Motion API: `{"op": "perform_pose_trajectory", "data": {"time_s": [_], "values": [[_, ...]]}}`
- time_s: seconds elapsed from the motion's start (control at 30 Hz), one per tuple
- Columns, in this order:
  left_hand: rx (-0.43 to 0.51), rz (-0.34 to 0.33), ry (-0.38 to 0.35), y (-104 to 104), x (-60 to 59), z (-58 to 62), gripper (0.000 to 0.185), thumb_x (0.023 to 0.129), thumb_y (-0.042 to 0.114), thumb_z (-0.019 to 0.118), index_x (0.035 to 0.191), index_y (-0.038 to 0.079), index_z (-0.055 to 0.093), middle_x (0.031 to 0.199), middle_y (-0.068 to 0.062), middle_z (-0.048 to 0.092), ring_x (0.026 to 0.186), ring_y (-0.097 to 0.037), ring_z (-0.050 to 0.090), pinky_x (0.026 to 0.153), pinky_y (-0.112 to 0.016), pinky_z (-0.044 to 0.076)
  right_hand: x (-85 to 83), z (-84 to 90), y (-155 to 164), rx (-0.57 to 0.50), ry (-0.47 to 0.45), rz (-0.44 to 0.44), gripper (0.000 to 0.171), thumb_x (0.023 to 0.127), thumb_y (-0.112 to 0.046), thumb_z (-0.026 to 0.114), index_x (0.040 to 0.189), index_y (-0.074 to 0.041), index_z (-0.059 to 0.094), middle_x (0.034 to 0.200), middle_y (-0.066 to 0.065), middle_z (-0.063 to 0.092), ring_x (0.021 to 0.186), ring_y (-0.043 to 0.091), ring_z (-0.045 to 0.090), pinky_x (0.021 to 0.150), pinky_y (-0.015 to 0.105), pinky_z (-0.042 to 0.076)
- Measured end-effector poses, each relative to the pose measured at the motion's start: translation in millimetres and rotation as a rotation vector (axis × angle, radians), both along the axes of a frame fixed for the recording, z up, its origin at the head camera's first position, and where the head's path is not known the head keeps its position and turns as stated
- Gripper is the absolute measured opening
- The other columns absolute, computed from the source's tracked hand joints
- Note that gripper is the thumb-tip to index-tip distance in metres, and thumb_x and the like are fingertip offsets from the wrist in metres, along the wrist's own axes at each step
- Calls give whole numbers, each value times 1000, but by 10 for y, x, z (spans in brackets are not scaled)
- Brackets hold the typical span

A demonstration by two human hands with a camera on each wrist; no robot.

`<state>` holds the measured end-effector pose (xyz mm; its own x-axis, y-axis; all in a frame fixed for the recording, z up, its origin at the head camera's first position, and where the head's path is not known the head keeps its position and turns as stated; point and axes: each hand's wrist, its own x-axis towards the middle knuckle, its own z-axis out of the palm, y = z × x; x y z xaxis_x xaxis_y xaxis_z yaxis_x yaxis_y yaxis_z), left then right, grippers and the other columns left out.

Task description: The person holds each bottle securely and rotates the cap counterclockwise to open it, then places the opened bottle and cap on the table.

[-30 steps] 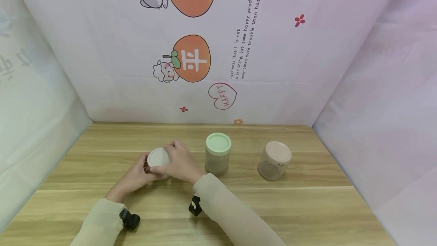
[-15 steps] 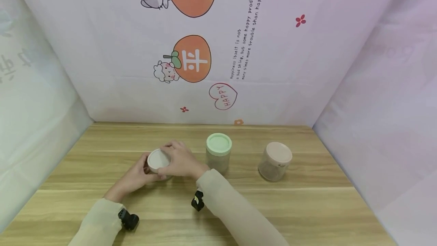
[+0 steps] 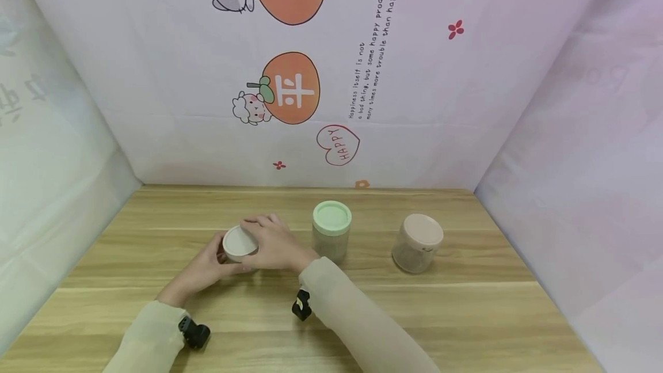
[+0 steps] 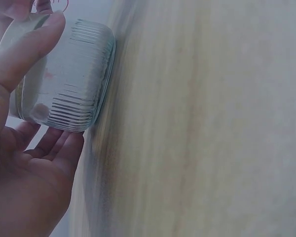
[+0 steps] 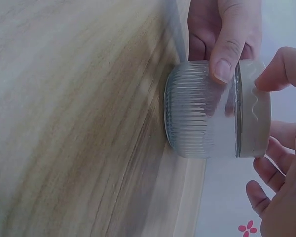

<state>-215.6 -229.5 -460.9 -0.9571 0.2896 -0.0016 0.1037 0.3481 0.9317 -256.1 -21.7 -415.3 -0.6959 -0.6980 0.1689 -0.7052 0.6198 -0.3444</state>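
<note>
A short clear glass jar [image 5: 192, 108] with ribbed lower walls stands upright on the wooden table, left of centre in the head view. My left hand [image 3: 204, 266] grips its body, thumb on the near side and fingers round the far side. On top of the jar sits a pale beige lid [image 3: 240, 242]. My right hand [image 3: 277, 244] grips this lid from above by its edge, thumb on the near side and fingers on the far side. In the right wrist view, the lid [image 5: 254, 111] sits flush along the jar's mouth.
To the right of my hands stands a taller jar with a green lid [image 3: 332, 217]. Farther right is a clear jar with a pinkish-beige lid [image 3: 423, 230]. Printed white cloth [image 3: 414, 148] closes off the table's back and sides.
My right hand has shifted and turned slightly on the lid, its thumb moving a little right along the near edge. The left hand keeps its hold, and the other jars stay put.
</note>
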Motion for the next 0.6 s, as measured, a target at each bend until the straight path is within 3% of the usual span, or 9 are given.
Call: {"op": "perform_pose_trajectory", "data": {"time_s": [0.37, 0.6], "values": [[-16, -36, 79, -15, 6, 8, 83, 92, 16, 75, 150, -9, 20, 147, -32, 34, 136, -51, 36, 110, -62, 31, 34, 16, 52, -57, -55, 28, 83, 84, -57, 70, 153, -19, 44, 158, 1, 34, 144, 20, 30, 114, 44, 29], [-11, -45, 77, -17, 14, 15, 84, 93, 16, 75, 150, -8, 19, 147, -31, 35, 134, -49, 38, 107, -57, 39, 96, 3, 7, -39, 35, -63, 85, 85, -72, 62, 148, -17, 50, 157, 4, 37, 143, 22, 32, 113, 50, 31]]}}
